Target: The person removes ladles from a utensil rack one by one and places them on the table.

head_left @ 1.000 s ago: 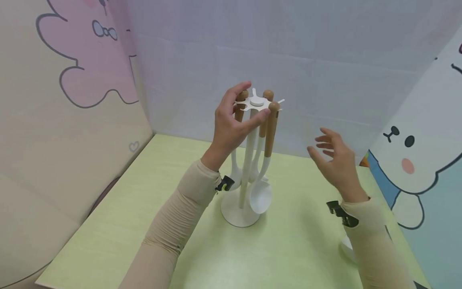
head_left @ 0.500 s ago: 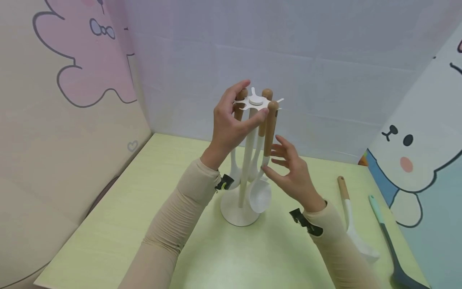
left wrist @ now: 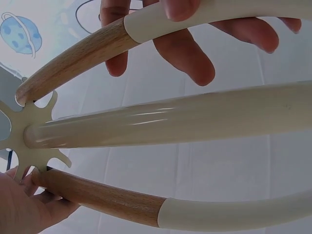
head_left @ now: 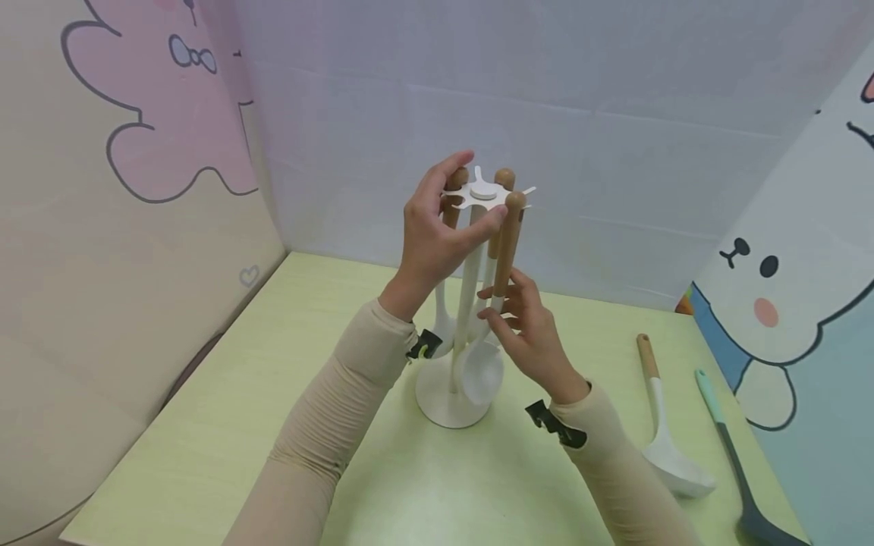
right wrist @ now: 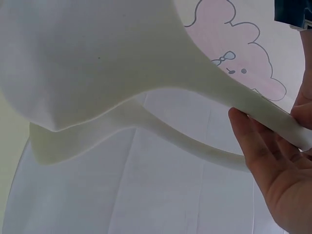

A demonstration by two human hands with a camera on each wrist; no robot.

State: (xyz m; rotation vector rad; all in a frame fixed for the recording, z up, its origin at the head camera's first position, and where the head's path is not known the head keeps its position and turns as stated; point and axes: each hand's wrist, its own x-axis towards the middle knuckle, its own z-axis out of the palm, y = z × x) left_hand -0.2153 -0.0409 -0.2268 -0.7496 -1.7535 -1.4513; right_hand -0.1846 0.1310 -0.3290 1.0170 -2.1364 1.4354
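A white utensil rack (head_left: 437,398) stands upright on the table, its star-shaped hook plate on top. Several white utensils with wooden handles hang from it. With thumb and fingers spread around the plate, my left hand (head_left: 437,235) grips the top of the rack beside the handles. Lower down, my right hand (head_left: 536,341) pinches the neck of the front spoon (head_left: 483,371), just below its wooden handle. That spoon's handle end still sits at the plate. Seen from the right wrist, thumb and fingers close round the spoon's white neck, and another white utensil (right wrist: 83,141) hangs behind.
To the right on the pale green table (head_left: 341,303) lie a white utensil with a wooden handle (head_left: 672,462) and a dark grey one with a mint handle (head_left: 737,462). Wall sheets (head_left: 532,98) enclose the back and both sides.
My right hand has moved left from the table's right side to the spoon's neck and taken hold. The spoon's bowl has shifted slightly left. My left hand has stayed put.
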